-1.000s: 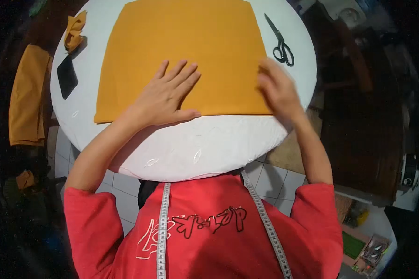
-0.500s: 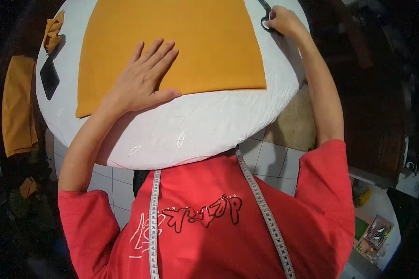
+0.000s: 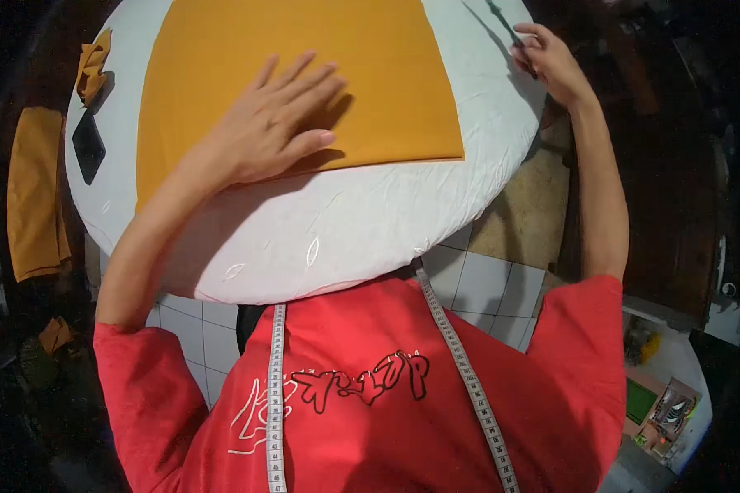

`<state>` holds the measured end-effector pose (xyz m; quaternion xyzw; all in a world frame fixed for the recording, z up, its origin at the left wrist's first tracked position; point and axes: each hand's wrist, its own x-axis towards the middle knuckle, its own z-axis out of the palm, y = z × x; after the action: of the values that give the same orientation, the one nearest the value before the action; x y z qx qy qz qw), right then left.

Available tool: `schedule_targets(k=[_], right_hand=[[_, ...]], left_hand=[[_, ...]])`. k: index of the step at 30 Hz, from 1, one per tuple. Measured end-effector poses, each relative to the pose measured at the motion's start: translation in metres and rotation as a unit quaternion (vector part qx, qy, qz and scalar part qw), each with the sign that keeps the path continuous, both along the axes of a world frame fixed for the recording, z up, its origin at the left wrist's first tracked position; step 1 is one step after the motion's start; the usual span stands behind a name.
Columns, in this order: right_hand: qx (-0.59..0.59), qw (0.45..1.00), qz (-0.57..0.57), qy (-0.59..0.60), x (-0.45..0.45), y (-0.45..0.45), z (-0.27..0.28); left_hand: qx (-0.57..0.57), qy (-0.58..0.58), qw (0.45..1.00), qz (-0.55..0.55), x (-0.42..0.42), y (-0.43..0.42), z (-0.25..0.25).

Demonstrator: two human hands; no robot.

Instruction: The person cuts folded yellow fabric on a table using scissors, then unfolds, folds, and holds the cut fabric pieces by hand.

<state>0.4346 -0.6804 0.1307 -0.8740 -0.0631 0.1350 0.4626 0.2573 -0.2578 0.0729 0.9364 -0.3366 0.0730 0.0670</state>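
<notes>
A piece of mustard-yellow fabric (image 3: 386, 90), seemingly folded, lies flat over the white-covered round table (image 3: 370, 214). Above its near edge hovers my left hand (image 3: 275, 127), fingers spread and holding nothing; its shadow falls apart from the fingertips. My right hand (image 3: 552, 70), at the table's right edge, grips dark scissors (image 3: 502, 16) that are raised off the cover, seen nearly edge-on. Their far end runs out of the top of the view. A black diamond-shaped piece (image 3: 89, 148) rests on the table's left side, just below a crumpled yellow scrap (image 3: 93, 70).
Another folded yellow cloth (image 3: 37, 193) hangs or lies beyond the table's left edge. A tape measure (image 3: 469, 378) hangs around my neck over the red shirt (image 3: 353, 435). At the lower right stands a light surface with a small box of items (image 3: 670, 415).
My right hand has lifted the scissors from the table and moved right and slightly nearer. My left hand has risen off the fabric and shifted a little right.
</notes>
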Motion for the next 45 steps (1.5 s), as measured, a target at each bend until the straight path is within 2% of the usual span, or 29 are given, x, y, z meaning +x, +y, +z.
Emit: schedule_targets(k=[2,4,5,7,10,13,17,27,38,45], right_hand=[[0.157,0.985,0.054,-0.056,-0.013,-0.033,-0.019],[0.125,0.985,0.029,-0.112,-0.04,-0.045,-0.02],[0.124,0.985,0.027,-0.114,-0.055,-0.05,-0.014],[0.035,0.993,0.05,-0.105,-0.085,-0.06,-0.005],[-0.027,0.994,0.066,-0.088,-0.125,-0.075,-0.001],[-0.096,0.981,0.116,-0.121,-0.156,-0.087,-0.003],[-0.181,0.971,0.15,-0.04,-0.181,-0.093,-0.003],[-0.186,0.958,0.204,-0.082,-0.181,-0.09,-0.01],[-0.183,0.962,0.188,-0.073,-0.184,-0.087,-0.007],[-0.182,0.949,0.23,-0.115,-0.174,-0.082,-0.016]], left_hand=[[-0.011,-0.018,0.997,-0.071,0.015,-0.024,0.006],[-0.043,-0.035,0.987,-0.153,0.031,-0.051,0.0],[-0.043,-0.037,0.986,-0.155,0.04,-0.064,0.0],[-0.053,0.014,0.971,-0.233,0.052,-0.085,0.006],[-0.063,0.009,0.967,-0.245,0.067,-0.096,-0.008],[-0.074,0.011,0.963,-0.259,0.072,-0.107,-0.02],[-0.027,0.024,0.968,-0.247,0.072,-0.104,-0.021],[0.001,0.015,0.967,-0.254,0.071,-0.104,-0.018],[-0.008,0.024,0.967,-0.254,0.063,-0.106,-0.018],[-0.013,-0.019,0.968,-0.252,0.061,-0.108,-0.022]])
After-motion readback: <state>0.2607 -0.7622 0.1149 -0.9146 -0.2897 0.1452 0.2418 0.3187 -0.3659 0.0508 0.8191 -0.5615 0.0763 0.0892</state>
